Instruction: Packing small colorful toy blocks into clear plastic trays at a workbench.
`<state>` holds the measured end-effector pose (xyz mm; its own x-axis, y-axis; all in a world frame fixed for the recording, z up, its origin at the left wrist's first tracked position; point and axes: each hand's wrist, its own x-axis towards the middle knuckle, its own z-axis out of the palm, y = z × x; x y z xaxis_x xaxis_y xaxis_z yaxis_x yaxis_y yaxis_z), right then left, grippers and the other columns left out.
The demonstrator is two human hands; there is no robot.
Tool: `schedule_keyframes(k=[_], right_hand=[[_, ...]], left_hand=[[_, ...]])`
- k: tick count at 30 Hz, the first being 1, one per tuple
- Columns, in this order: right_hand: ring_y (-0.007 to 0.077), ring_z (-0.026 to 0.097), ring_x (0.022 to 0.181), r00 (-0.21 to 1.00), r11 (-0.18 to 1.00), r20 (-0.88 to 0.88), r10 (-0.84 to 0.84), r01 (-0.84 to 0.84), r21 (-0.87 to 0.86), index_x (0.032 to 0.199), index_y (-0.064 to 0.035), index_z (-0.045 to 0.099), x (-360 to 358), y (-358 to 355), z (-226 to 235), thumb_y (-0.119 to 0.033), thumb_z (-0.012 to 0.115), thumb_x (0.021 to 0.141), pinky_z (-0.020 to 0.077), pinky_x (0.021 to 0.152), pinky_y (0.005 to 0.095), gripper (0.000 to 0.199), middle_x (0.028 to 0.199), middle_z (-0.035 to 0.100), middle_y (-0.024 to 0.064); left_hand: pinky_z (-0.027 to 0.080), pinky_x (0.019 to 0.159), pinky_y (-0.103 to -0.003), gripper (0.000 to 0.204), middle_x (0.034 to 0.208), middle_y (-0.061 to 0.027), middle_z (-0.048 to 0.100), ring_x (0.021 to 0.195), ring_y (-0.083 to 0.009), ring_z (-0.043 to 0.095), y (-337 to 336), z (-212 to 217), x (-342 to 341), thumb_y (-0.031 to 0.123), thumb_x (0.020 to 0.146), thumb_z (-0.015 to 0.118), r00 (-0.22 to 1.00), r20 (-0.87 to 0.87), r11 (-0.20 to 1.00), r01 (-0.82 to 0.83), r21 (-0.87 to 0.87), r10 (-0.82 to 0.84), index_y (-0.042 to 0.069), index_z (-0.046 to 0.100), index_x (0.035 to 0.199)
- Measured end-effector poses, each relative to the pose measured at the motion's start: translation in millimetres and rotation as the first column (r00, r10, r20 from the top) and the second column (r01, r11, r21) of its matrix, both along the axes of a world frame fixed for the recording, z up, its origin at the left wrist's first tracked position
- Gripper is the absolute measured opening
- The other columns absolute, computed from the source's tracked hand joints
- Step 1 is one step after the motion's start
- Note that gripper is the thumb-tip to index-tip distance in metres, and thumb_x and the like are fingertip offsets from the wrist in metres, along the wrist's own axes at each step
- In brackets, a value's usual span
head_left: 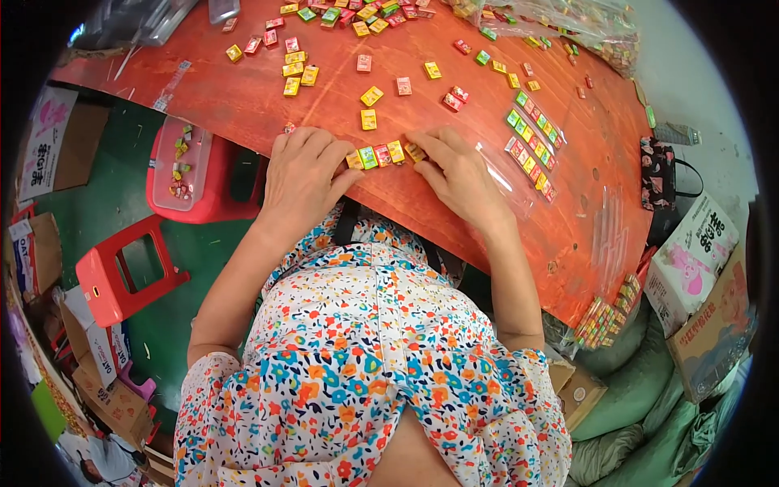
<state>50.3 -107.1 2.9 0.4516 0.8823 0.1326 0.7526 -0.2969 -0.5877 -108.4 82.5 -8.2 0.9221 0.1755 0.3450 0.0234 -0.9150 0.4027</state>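
Close to the near edge of the red table, a short row of small candy boxes in yellow, green and red lies end to end between my hands. My left hand has its thumb and forefinger closed on the yellow box at the row's left end. At the other end, my right hand pinches another small yellow box, just apart from the row. Loose yellow boxes lie beyond the row.
Filled transparent sleeves lie to the right, near flat plastic sleeves. More boxes are heaped at the far edge, by a large plastic bag. A tub rests on a red stool at left; packed rows sit at the right corner.
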Motion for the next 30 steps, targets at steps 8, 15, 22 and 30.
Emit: schedule_keyframes(k=[8, 15, 22, 30], right_hand=[[0.032, 0.064, 0.089, 0.996, 0.997, -0.067, -0.065, 0.061, -0.051, 0.115, -0.0027, 0.065, -4, 8, 2, -0.012, 0.068, 0.086, 0.0517, 0.076, 0.0394, 0.031, 0.098, 0.064, 0.015], [0.0314, 0.065, 0.085, 0.995, 0.994, -0.088, -0.05, 0.041, -0.098, 0.114, -0.0022, 0.066, -2, 9, 3, -0.012, 0.071, 0.084, 0.0519, 0.074, 0.0394, 0.032, 0.095, 0.065, 0.0144], [0.0321, 0.065, 0.085, 0.996, 0.998, -0.091, -0.026, 0.02, -0.067, 0.115, -0.0026, 0.065, 21, 14, 11, -0.013, 0.071, 0.084, 0.0522, 0.075, 0.039, 0.034, 0.099, 0.066, 0.0151], [0.0339, 0.063, 0.097, 0.884, 0.989, 0.457, 0.1, -0.137, 0.047, 0.115, -0.0042, 0.063, 55, 65, -8, -0.015, 0.07, 0.083, 0.0519, 0.083, 0.0419, 0.035, 0.109, 0.065, 0.0141]], left_hand=[[0.039, 0.082, -0.039, 0.027, 0.09, -0.0038, 0.057, 0.094, -0.0236, 0.055, 1, 2, 2, 0.023, 0.076, 0.076, 1.0, -0.014, 1.0, 0.01, -0.001, -0.01, 0.01, 0.064, 0.098], [0.039, 0.083, -0.039, 0.028, 0.091, -0.0038, 0.058, 0.095, -0.024, 0.054, 2, 2, 2, 0.023, 0.076, 0.076, 0.999, -0.017, 1.0, 0.028, 0.005, -0.028, 0.01, 0.065, 0.098], [0.042, 0.084, -0.041, 0.03, 0.093, -0.0055, 0.059, 0.095, -0.0262, 0.056, 6, 12, 4, 0.022, 0.077, 0.076, 0.999, 0.005, 0.998, 0.034, -0.05, -0.034, 0.01, 0.065, 0.103], [0.05, 0.081, -0.045, 0.02, 0.099, -0.0141, 0.063, 0.093, -0.0337, 0.061, 32, 3, 79, 0.019, 0.085, 0.067, 0.998, -0.042, 0.999, 0.036, 0.004, -0.035, 0.003, 0.065, 0.099]])
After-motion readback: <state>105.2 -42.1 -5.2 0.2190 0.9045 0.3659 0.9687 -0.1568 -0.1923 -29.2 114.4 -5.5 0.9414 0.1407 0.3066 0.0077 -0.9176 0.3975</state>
